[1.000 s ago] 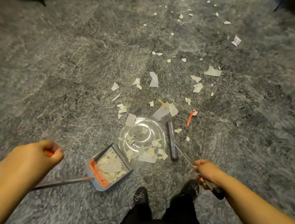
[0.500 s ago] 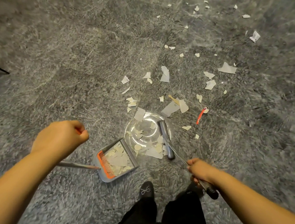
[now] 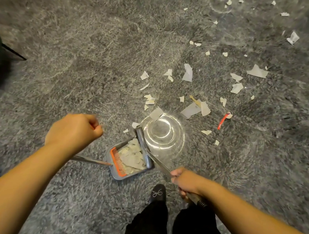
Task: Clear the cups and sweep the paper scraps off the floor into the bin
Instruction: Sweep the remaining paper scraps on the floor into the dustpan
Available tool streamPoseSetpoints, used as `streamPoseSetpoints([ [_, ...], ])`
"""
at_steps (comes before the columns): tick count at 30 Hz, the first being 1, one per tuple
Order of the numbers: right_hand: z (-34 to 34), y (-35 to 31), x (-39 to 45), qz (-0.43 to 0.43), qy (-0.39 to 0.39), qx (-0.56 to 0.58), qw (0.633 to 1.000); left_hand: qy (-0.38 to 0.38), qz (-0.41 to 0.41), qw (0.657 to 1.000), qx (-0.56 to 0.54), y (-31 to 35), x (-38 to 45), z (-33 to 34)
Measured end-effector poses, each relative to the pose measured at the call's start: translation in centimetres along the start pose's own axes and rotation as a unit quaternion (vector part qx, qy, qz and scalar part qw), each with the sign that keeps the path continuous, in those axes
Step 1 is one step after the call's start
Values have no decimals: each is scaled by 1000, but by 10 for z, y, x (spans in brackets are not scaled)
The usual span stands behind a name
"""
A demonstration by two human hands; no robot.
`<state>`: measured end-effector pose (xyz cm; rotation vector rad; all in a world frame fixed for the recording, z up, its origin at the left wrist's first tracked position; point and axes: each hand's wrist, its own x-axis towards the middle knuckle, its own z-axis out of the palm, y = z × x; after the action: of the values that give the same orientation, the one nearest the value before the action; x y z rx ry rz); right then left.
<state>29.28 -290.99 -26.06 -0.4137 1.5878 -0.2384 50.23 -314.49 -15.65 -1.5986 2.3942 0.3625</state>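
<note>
**Scraps in dustpan, broom head at pan mouth**

A grey dustpan (image 3: 146,169) is set on the grey carpet (image 3: 81,45), just ahead of a black shoe (image 3: 158,192). An orange comb strip (image 3: 117,161) is seen along its rear edge. The pan is filled with pale torn paper scraps (image 3: 132,157), irregular and overlapping. The grey broom head (image 3: 143,147) is laid across the pan's open side, touching it. The broom handle (image 3: 160,163) is gripped by the right hand (image 3: 185,182), fingers curled round it. The left hand (image 3: 74,130) is closed in a fist above the dustpan's metal handle (image 3: 90,160); what is held inside cannot be told. More loose scraps (image 3: 188,73) are scattered on the carpet beyond, well apart from the pan. A red strip (image 3: 222,121) is seen among them. A bright ringed light reflection (image 3: 163,132) is seen just beside the pan.
</note>
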Motion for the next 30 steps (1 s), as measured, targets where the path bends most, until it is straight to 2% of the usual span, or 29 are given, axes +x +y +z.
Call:
streamPoseSetpoints([
  [6, 15, -17, -5, -7, -26, -32, 999, 2, -13, 1000, 1, -23, -11, 2],
  [13, 7, -33, -23, -7, 9, -48, 999, 4, -48, 999, -16, -47, -36, 1],
  [21, -24, -68, -34, -21, 37, -18, 999, 23, -161, 978, -129, -103, -62, 0],
  [30, -61, -119, -5, 1, 12, 27, 1000, 76, -256, 949, -170, -126, -80, -11],
])
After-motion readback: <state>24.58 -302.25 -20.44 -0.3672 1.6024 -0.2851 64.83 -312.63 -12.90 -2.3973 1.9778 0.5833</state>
